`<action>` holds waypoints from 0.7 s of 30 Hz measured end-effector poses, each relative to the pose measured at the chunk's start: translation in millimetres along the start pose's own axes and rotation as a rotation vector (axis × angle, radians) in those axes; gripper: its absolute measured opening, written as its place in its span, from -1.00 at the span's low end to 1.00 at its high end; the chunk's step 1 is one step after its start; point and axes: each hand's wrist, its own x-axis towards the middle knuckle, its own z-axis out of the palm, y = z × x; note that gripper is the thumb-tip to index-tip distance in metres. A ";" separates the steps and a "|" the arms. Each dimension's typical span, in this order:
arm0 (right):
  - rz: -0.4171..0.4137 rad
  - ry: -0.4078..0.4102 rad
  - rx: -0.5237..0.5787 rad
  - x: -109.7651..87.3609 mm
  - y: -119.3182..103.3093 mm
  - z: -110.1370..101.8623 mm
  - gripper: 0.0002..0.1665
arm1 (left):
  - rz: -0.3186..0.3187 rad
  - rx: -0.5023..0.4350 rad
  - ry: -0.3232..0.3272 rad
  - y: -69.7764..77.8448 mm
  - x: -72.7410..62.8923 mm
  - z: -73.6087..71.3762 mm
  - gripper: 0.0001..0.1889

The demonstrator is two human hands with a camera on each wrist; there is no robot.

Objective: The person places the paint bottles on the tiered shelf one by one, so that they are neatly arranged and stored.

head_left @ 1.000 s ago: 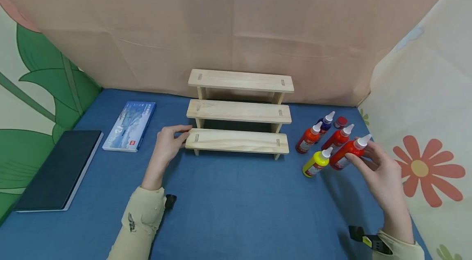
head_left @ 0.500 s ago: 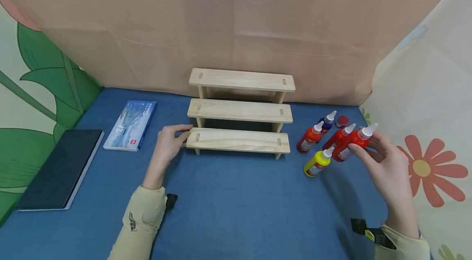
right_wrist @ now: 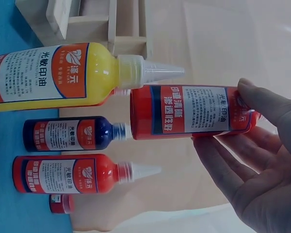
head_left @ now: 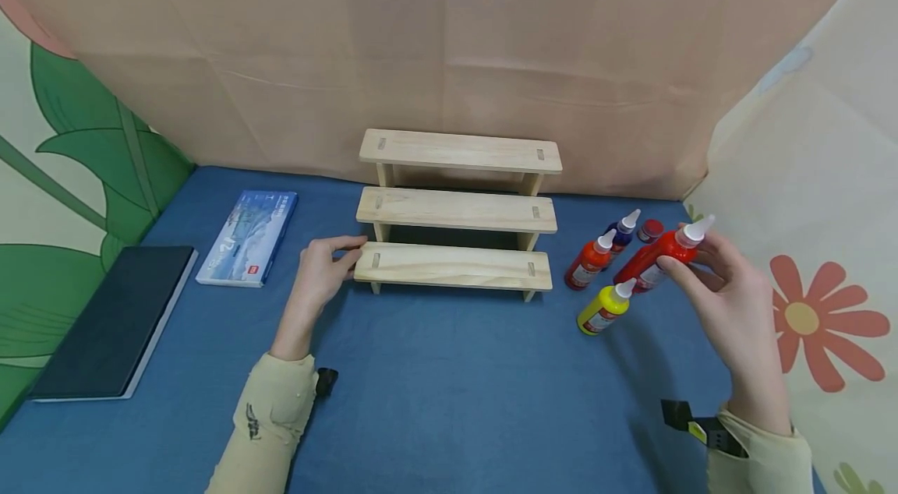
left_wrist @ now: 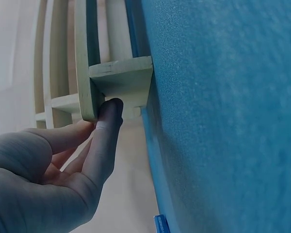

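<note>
My right hand (head_left: 733, 307) holds a red ink bottle (head_left: 665, 251) with a white pointed nozzle, tilted and raised off the table. In the right wrist view, thumb and fingers grip the top part of this bottle (right_wrist: 203, 110). Below it stand a yellow bottle (head_left: 603, 311), another red bottle (head_left: 588, 266), a dark blue bottle (head_left: 620, 235) and a small red-capped container (head_left: 650, 229). At the centre is a three-tier wooden stand (head_left: 452, 266). My left hand (head_left: 323, 272) pinches the left end of its lowest board; the left wrist view shows the thumb (left_wrist: 109, 114) under that board.
On the left lie a blue-and-white box (head_left: 247, 238) and a dark notebook (head_left: 112, 322). The blue tablecloth (head_left: 449, 393) covers the table. A brown sheet (head_left: 449, 42) hangs behind the stand, and a flower-patterned wall (head_left: 814, 190) borders the right side.
My right hand has lifted the red bottle off the table and tilted it; it now blocks the view of another red bottle behind. The left hand keeps its place on the stand.
</note>
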 end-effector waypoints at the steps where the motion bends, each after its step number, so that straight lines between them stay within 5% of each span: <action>1: 0.006 0.000 -0.005 0.8 -0.7 0.1 -0.31 | -0.001 -0.001 -0.004 -0.4 0.2 -0.1 -0.68; 21: 0.046 0.004 -0.006 14.6 -20.9 5.6 -0.31 | -0.011 -0.025 -0.003 -3.2 0.3 0.3 -0.67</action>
